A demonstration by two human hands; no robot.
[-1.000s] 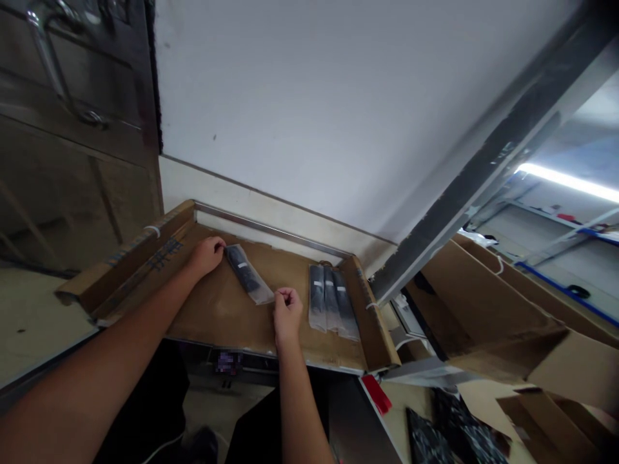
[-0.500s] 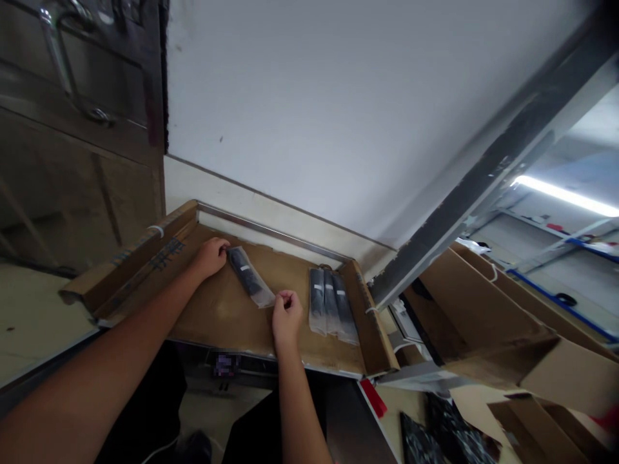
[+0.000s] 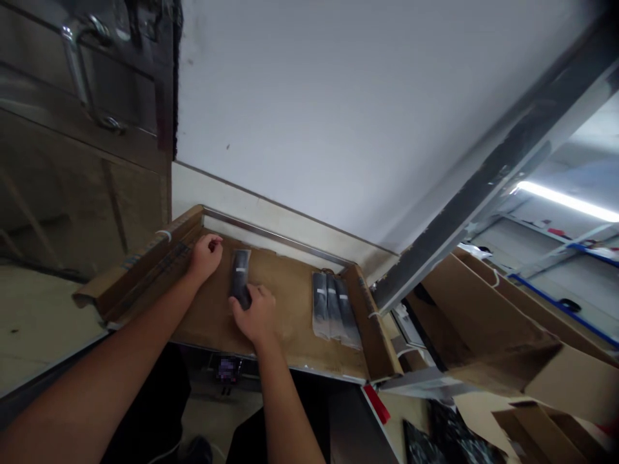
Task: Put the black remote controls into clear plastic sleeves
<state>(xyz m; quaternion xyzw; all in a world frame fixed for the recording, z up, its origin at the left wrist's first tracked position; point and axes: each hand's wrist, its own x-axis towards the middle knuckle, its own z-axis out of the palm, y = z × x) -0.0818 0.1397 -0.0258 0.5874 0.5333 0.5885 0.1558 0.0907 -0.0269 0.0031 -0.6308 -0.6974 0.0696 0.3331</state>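
Note:
A dark item in a clear plastic sleeve with a small white label, a bagged packet (image 3: pixel 240 270), lies on the cardboard-lined bench (image 3: pixel 290 309). My right hand (image 3: pixel 256 312) is closed around the packet's near end, thumb on the left side and fingers over the right. To the packet's left, my left hand (image 3: pixel 206 256) is apart from it with its fingers curled together; whether anything small is in them cannot be made out. Several similar bagged packets (image 3: pixel 333 306) lie side by side at the bench's right end.
Folded cardboard walls (image 3: pixel 382 328) edge the bench left and right. A white wall panel (image 3: pixel 300 116) rises behind it. A metal door with a handle (image 3: pixel 82 77) stands at left. Large cardboard boxes (image 3: pixel 483 316) and a grey post (image 3: pixel 488 174) are at right.
My right hand has moved left from the packet's end tip onto its body. The packet has turned from slanting to nearly straight. My left hand has come away from its far end.

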